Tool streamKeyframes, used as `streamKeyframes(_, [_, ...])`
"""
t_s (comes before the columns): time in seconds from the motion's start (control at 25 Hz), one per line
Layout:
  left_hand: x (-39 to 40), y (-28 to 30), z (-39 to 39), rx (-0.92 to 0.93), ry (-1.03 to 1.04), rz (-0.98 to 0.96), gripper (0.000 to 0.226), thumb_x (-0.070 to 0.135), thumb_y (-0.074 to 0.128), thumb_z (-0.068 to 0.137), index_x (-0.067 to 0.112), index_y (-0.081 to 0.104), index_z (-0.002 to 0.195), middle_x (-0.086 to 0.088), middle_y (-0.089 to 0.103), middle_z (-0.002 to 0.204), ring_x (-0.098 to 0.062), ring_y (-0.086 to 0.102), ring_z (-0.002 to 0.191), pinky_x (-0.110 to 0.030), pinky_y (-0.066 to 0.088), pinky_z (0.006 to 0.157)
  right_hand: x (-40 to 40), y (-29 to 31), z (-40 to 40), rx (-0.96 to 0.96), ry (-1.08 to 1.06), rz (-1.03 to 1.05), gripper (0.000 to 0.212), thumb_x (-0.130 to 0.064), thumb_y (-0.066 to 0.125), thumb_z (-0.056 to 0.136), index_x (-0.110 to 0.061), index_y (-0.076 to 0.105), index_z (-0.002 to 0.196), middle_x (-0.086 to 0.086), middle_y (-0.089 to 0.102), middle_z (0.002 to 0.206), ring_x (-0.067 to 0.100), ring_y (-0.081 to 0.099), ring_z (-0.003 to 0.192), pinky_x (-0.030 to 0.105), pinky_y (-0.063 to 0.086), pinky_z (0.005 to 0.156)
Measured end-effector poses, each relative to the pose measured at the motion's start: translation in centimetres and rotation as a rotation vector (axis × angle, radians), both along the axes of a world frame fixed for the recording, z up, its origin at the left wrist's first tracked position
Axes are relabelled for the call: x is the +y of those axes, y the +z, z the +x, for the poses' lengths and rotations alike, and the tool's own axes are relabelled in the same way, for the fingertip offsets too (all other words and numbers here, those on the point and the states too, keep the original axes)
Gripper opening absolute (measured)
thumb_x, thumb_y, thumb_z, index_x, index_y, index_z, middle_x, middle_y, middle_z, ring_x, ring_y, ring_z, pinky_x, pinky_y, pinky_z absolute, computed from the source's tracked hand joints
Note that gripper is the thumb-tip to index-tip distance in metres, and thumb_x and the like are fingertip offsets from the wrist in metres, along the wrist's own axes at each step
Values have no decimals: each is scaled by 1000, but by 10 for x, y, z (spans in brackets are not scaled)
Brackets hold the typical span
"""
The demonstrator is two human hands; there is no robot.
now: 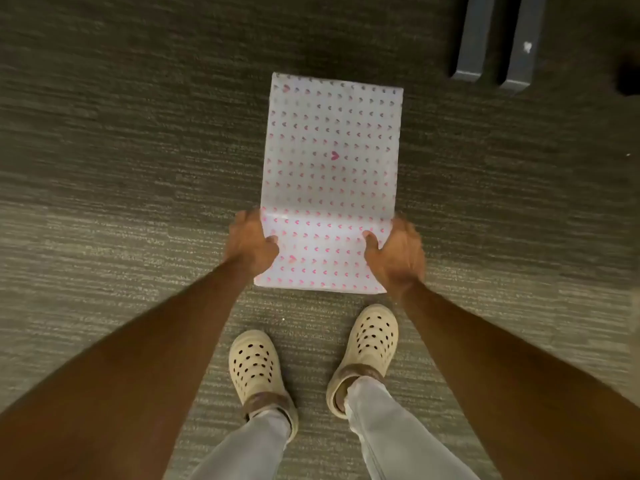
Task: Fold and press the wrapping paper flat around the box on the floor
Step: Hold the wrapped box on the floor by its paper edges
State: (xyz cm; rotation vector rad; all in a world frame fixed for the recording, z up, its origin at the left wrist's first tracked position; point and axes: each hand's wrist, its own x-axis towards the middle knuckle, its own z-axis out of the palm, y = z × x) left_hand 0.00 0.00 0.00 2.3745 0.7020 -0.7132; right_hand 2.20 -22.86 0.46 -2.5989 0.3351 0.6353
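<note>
A white wrapping paper point(332, 150) printed with small pink hearts lies on the grey carpet, stretching away from me. A crease runs across it near my hands, and the near part point(322, 251) rises as over a box; the box itself is hidden under the paper. My left hand point(251, 245) grips the near part's left edge, thumb on top. My right hand point(396, 252) grips its right edge the same way, thumb on the paper. Both hands are slightly blurred.
My two feet in cream clogs point(256, 365) point(370, 344) stand on the carpet just before the paper's near edge. Two dark grey furniture legs point(495, 43) stand at the far right. A dark object point(628, 79) sits at the right edge.
</note>
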Motion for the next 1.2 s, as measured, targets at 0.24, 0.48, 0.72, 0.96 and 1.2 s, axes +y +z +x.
streamKeyframes(0.24, [14,-30,20,-28,265,-64,25,9,59,91,6,68,115,-17,69,115,-28,65,97,-37,52,89,-9,-33,31,66,-362,191,35,-30,67,94,-16,72,126,7,76,116,33,70,109,47,57,98])
streamKeyframes(0.48, [22,-44,39,-53,378,-114,26,10,70,83,14,69,109,-4,72,104,-12,60,84,-20,47,79,-24,-57,46,181,-717,469,38,-21,84,82,-13,76,118,-5,77,100,14,74,89,31,62,84])
streamKeyframes(0.72, [30,-45,48,0,448,-269,22,7,72,81,22,62,93,-8,72,102,-22,67,84,-26,52,59,-35,-58,51,234,-768,591,31,-13,83,81,-7,78,111,8,78,112,19,75,91,33,64,76])
streamKeyframes(0.96, [33,-21,63,-5,420,-349,22,4,72,80,23,62,86,-7,70,99,-24,66,89,-34,55,71,-41,-37,60,283,-775,651,21,-11,82,81,-12,78,102,8,78,111,23,75,95,38,63,78])
streamKeyframes(1.2, [32,18,83,22,399,-404,22,0,71,80,15,62,94,-8,67,97,-29,66,98,-48,56,88,-49,-18,76,278,-729,711,25,-13,83,81,-8,79,105,7,78,112,26,74,104,46,59,96])
